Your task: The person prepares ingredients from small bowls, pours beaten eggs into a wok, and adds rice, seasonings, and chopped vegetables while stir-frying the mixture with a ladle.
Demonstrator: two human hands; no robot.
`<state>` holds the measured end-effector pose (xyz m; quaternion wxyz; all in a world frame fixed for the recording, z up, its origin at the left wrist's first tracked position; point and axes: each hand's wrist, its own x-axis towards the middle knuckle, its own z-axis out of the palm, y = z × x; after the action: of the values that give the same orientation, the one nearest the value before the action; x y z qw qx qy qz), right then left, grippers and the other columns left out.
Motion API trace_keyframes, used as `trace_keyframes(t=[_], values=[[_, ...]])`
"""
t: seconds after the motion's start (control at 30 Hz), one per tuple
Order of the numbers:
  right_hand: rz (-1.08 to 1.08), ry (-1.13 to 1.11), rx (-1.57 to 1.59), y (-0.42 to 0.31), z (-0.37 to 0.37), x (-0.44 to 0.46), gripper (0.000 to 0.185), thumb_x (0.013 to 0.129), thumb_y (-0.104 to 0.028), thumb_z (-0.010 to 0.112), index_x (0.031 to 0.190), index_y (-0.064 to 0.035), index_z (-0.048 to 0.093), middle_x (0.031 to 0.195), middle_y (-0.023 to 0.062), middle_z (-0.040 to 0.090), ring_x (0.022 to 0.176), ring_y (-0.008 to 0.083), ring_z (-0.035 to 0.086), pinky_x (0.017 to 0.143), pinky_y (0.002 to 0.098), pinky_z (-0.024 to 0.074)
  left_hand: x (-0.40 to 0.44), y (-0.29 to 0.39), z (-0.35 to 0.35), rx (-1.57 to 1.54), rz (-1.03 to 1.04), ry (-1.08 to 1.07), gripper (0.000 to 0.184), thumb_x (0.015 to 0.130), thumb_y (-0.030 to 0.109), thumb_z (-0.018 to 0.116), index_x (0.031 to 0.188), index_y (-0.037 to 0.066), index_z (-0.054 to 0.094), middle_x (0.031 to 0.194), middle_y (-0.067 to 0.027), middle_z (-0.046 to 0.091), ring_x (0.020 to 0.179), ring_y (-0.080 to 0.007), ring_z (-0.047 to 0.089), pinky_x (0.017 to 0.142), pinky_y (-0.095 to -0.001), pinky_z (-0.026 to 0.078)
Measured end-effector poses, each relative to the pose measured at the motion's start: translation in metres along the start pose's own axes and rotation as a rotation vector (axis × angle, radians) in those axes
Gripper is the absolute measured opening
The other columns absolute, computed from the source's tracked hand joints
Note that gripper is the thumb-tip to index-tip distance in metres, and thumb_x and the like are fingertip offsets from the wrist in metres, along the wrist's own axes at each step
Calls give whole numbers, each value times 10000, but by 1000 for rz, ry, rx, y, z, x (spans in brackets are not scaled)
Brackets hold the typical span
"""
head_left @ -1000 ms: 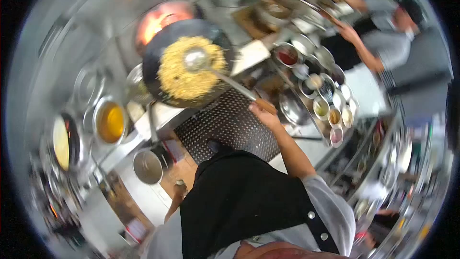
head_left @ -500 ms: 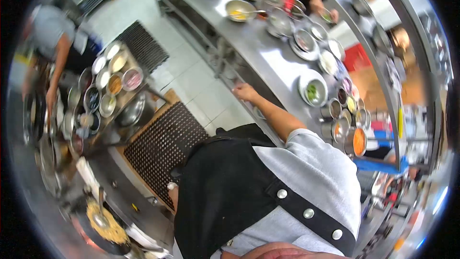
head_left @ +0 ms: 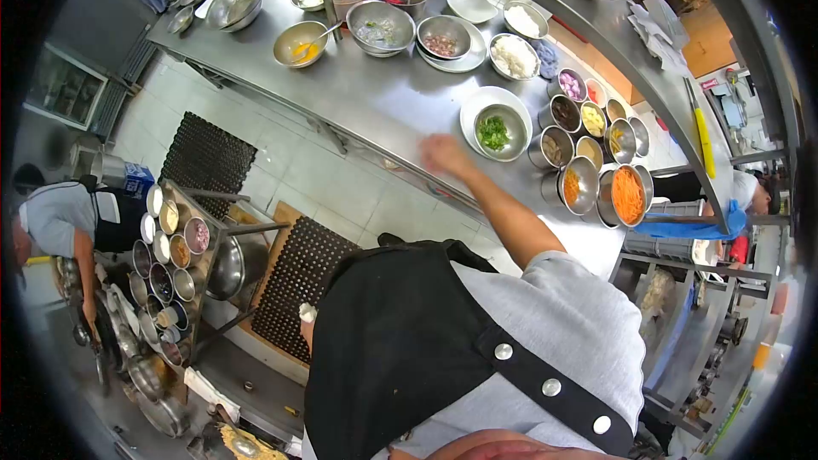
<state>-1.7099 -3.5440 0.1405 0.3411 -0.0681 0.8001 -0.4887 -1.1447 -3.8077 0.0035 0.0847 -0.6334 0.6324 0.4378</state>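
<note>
My right hand (head_left: 445,155), blurred by motion, is over the front edge of the steel table (head_left: 383,106). Its fingers are too smeared to read. Just right of it, a metal bowl of chopped green herbs (head_left: 503,132) rests on a white plate (head_left: 468,111). Low at my left side, my left hand (head_left: 308,334) shows only in part past my black apron (head_left: 383,332). A small crumpled white cloth (head_left: 307,313) sticks out from its closed fingers. The rest of that hand is hidden.
Metal pots hold shredded carrot (head_left: 628,196) and other ingredients at the right. A bowl with yellow liquid (head_left: 301,44) stands farther left. A co-worker (head_left: 64,213) works at the stove, beside a rack of ingredient tins (head_left: 183,251). Black rubber mats (head_left: 298,277) lie on the floor.
The view has swung, bringing more of the steel table in front of me. My right hand has come from beside the table's edge to over it. My left hand stays low with the white cloth.
</note>
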Motion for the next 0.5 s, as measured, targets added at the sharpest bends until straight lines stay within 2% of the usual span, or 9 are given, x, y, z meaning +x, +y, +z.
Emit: trace_keyframes(t=[0.07,0.1,0.13,0.17,0.2,0.3,0.4,0.43,0.5], values=[[-5,308,195,-26,-42,45,395,991,-443,636,917,-56,607,697,66,650,536,147,619,470,287,495,-8,-13,-10,25,-11,16,358,824,193,729,1070,-59,660,964,-159,735,883,-305,703,768,-434,526],[-101,416,326,-24,-66,72,429,969,-467,663,887,-55,576,709,88,646,515,151,617,426,283,485,-14,-7,-13,38,-11,17,358,823,192,729,1071,-58,660,964,-159,734,884,-306,703,769,-435,526],[-103,590,361,-35,-83,93,488,934,-510,693,905,-37,574,724,107,647,493,168,619,397,298,495,-16,-22,-23,51,-21,30,359,823,191,729,1072,-58,660,965,-159,734,885,-307,703,770,-435,527],[-63,655,324,-42,-102,112,528,908,-536,709,917,-25,574,726,113,652,486,191,632,376,328,509,-21,-30,-25,59,-31,39,359,823,190,729,1073,-58,660,965,-159,734,886,-308,703,772,-435,527],[-6,660,359,-50,-116,127,560,896,-541,717,921,5,594,743,129,666,499,210,647,383,340,522,-27,-39,-28,60,-48,51,359,822,189,729,1074,-57,660,966,-160,734,888,-309,702,773,-435,527],[150,675,360,-71,-130,152,540,877,-486,754,767,30,641,667,121,660,454,200,605,376,333,502,-46,-68,-34,67,-97,77,360,822,187,730,1078,-56,659,967,-160,733,892,-311,702,776,-436,527],[124,669,169,-71,-130,178,431,833,-355,819,733,32,657,634,112,657,430,176,572,362,328,445,-62,-97,-31,53,-146,99,361,821,184,730,1082,-55,659,969,-160,732,896,-313,701,780,-436,527],[119,678,190,-67,-129,187,347,846,-267,775,717,30,652,620,107,650,430,178,574,362,330,446,-66,-108,-30,44,-163,108,361,820,183,730,1083,-55,659,969,-161,732,897,-314,701,781,-437,527],[57,708,99,-38,-144,226,264,855,-185,714,723,36,655,618,119,648,430,181,578,358,331,445,-77,-123,-22,33,-184,110,362,820,181,730,1085,-54,658,970,-161,731,899,-316,701,784,-437,528]])
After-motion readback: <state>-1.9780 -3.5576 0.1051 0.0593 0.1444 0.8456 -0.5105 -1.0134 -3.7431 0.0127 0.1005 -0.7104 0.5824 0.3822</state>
